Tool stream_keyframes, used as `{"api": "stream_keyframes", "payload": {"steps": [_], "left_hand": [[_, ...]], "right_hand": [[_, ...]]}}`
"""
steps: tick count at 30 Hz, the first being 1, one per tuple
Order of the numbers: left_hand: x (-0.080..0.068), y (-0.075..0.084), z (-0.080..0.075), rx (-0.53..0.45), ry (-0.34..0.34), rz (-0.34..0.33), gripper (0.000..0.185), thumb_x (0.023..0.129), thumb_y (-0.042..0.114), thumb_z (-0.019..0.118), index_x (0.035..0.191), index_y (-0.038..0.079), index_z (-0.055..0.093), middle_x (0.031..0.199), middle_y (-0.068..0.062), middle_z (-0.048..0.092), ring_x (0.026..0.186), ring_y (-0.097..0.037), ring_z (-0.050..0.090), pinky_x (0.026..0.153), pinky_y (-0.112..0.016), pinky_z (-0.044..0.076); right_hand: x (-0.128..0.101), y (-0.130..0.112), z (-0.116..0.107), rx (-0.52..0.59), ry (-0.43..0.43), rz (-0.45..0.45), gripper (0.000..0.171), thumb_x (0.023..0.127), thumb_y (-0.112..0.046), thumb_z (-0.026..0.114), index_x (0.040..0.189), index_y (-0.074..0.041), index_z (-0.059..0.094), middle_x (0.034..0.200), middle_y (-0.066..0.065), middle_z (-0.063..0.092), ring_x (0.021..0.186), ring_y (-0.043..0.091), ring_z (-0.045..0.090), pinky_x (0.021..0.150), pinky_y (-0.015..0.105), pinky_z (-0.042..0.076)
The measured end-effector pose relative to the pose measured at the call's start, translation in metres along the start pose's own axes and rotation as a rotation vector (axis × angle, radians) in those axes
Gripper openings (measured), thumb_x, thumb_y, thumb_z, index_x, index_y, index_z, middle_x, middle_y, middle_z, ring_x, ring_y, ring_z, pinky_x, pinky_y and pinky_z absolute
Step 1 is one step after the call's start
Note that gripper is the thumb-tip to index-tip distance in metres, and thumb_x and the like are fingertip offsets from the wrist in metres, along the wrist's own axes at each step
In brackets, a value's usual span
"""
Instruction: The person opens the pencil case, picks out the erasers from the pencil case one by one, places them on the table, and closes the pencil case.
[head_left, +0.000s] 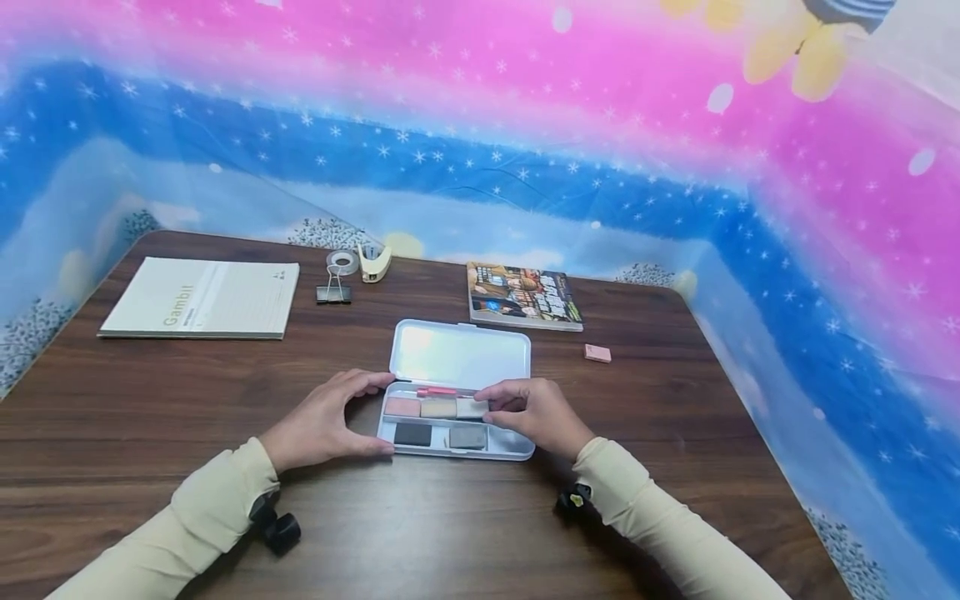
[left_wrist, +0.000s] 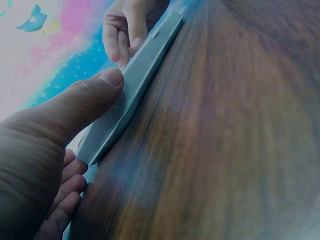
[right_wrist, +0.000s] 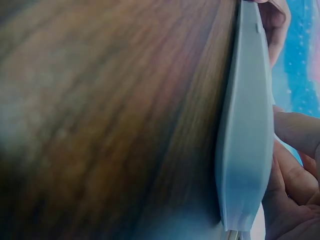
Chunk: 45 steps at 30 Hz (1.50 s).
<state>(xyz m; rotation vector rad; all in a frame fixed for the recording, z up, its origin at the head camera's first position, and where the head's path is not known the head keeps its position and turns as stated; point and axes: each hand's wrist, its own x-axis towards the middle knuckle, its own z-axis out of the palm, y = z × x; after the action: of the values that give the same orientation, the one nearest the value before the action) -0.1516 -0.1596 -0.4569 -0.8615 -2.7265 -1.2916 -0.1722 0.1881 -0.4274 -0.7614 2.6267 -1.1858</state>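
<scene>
A white pencil case (head_left: 513,446) lies on the table with its lid (head_left: 461,350) swung back. My left hand (head_left: 322,421) grips the case's left end, thumb at the front edge and fingertips at the back corner. With thumb and index finger, my right hand (head_left: 543,417) pinches the right end of a white eraser (head_left: 471,408) inside the case. Beside it in the row are a beige block (head_left: 438,407) and a pink block (head_left: 402,407). A black block (head_left: 412,434) and a grey block (head_left: 467,437) lie in front; a red stick-like item (head_left: 437,391) lies behind.
A small pink block (head_left: 597,353) lies right of the case, near a comic book (head_left: 525,296). At the back stand a binder clip (head_left: 333,292), a tape roll (head_left: 342,263) and a cream stapler-like tool (head_left: 374,263). A notebook (head_left: 202,298) lies at the left.
</scene>
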Motion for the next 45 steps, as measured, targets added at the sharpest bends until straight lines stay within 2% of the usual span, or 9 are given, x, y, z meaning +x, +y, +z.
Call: {"api": "stream_keyframes", "payload": {"steps": [11,20,23,26,29,34,40,45], "left_hand": [[0.001,0.000,0.002,0.002,-0.008,-0.011,0.090,0.076,0.045,0.095,0.148,0.008,0.058,0.135,-0.009,0.062,0.124,-0.028,0.057,0.106,-0.058,0.045],[0.000,0.000,0.003,0.006,-0.017,-0.033,0.091,0.077,0.050,0.094,0.149,0.009,0.057,0.134,-0.008,0.062,0.124,-0.028,0.056,0.106,-0.059,0.045],[0.000,0.000,0.004,0.006,-0.017,-0.038,0.091,0.076,0.051,0.094,0.149,0.009,0.058,0.134,-0.008,0.062,0.123,-0.028,0.056,0.106,-0.058,0.045],[0.001,0.000,0.004,0.002,-0.017,-0.040,0.092,0.076,0.052,0.094,0.149,0.009,0.058,0.136,-0.008,0.062,0.125,-0.029,0.056,0.107,-0.059,0.045],[0.002,0.000,0.003,0.002,-0.016,-0.035,0.092,0.077,0.051,0.094,0.149,0.008,0.057,0.137,-0.010,0.062,0.127,-0.030,0.056,0.106,-0.060,0.045],[0.003,0.001,0.000,0.002,-0.012,-0.018,0.090,0.077,0.047,0.094,0.149,0.007,0.057,0.138,-0.010,0.062,0.126,-0.030,0.056,0.105,-0.059,0.045],[0.003,-0.001,0.001,0.010,-0.011,-0.008,0.090,0.077,0.047,0.095,0.148,0.007,0.057,0.137,-0.010,0.062,0.125,-0.030,0.056,0.104,-0.059,0.046],[0.002,-0.001,0.002,0.016,-0.010,-0.006,0.089,0.077,0.047,0.094,0.148,0.007,0.058,0.136,-0.010,0.063,0.124,-0.029,0.057,0.104,-0.058,0.046]], "right_hand": [[0.001,-0.002,0.001,-0.078,0.008,-0.004,0.026,0.093,-0.005,0.081,0.117,-0.016,0.082,0.107,-0.003,0.079,0.088,0.007,0.073,0.084,0.027,0.061],[-0.002,0.006,-0.007,-0.028,0.041,-0.038,0.028,0.094,-0.002,0.079,0.120,-0.014,0.080,0.108,-0.001,0.078,0.089,0.007,0.072,0.082,0.026,0.061],[-0.007,0.017,-0.024,0.023,0.097,-0.050,0.028,0.093,0.000,0.079,0.119,-0.011,0.080,0.111,0.004,0.078,0.092,0.013,0.073,0.081,0.028,0.061],[-0.014,0.035,-0.052,0.034,0.182,-0.028,0.028,0.092,0.000,0.080,0.118,-0.009,0.080,0.114,0.007,0.077,0.094,0.018,0.073,0.080,0.030,0.061],[-0.023,0.061,-0.084,-0.016,0.274,0.029,0.025,0.092,-0.004,0.081,0.117,-0.009,0.080,0.118,0.007,0.077,0.098,0.019,0.071,0.081,0.027,0.058],[-0.039,0.105,-0.129,-0.116,0.371,0.145,0.023,0.096,-0.010,0.080,0.119,-0.010,0.080,0.115,0.008,0.078,0.098,0.014,0.070,0.079,0.021,0.054],[-0.051,0.138,-0.158,-0.223,0.400,0.209,0.022,0.097,-0.008,0.077,0.119,-0.008,0.079,0.112,0.012,0.078,0.092,0.018,0.070,0.071,0.020,0.053],[-0.053,0.151,-0.166,-0.296,0.370,0.248,0.021,0.100,-0.008,0.074,0.120,-0.008,0.079,0.114,0.014,0.077,0.099,0.027,0.071,0.078,0.032,0.056]]}}
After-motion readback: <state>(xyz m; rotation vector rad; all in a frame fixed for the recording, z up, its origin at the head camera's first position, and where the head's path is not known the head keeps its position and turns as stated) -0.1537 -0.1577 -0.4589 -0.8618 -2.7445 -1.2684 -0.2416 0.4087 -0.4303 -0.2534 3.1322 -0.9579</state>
